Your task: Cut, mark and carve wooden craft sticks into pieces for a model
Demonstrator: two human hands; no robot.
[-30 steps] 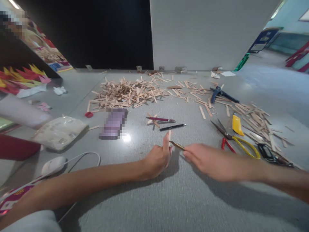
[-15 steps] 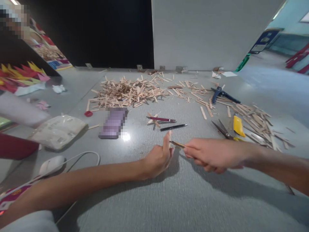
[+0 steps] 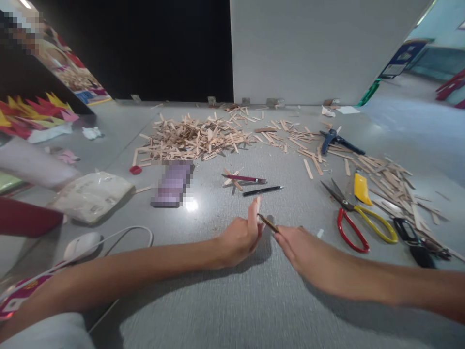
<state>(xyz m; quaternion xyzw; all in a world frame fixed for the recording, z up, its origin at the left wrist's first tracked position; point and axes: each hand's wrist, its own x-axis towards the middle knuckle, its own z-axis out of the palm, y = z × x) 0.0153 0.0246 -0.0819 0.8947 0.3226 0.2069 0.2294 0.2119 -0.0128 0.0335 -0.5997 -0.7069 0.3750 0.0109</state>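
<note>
My left hand (image 3: 241,241) is closed around a short wooden stick piece (image 3: 258,202), which pokes up past the fingertips. In my right hand (image 3: 300,247) is a slim brass-coloured tool with a dark tip (image 3: 268,223); its exact kind is unclear. The tip meets or nearly meets the wood from the right. Just beyond my hands, a black pen (image 3: 263,191) lies flat. Behind it a dark red pen (image 3: 245,179) rests across some crossed wooden sticks (image 3: 234,184).
A heap of wooden sticks (image 3: 196,138) spreads across the back. At right are red-and-yellow scissors (image 3: 350,208), a yellow cutter (image 3: 362,188), dark pliers (image 3: 337,140) and keys (image 3: 417,245). A purple phone (image 3: 174,184), plastic packet (image 3: 94,196) and white mouse (image 3: 83,245) lie left.
My right forearm and wrist have swung lower, uncovering the scissor handles and keys. The tool now slants more steeply, its tip still by the wood. My left hand stays almost in place.
</note>
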